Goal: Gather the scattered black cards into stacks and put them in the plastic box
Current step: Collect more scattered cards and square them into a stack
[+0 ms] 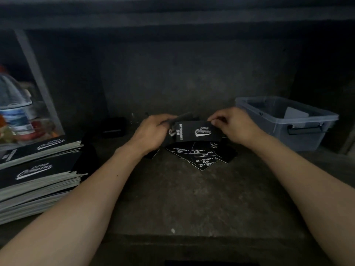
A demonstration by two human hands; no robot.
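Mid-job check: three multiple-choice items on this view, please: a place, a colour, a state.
1. Where does the plastic box stand? A. at the far left B. at the far right C. on a shelf above
2. What colour is the print on the held cards? A. white B. red C. yellow
3. What are the left hand and right hand doing? A. lying flat B. gripping the held cards C. reaching into the box
Key: 1B, it sits beyond the right hand; 2A, white lettering on black; 3B, each holds one side.
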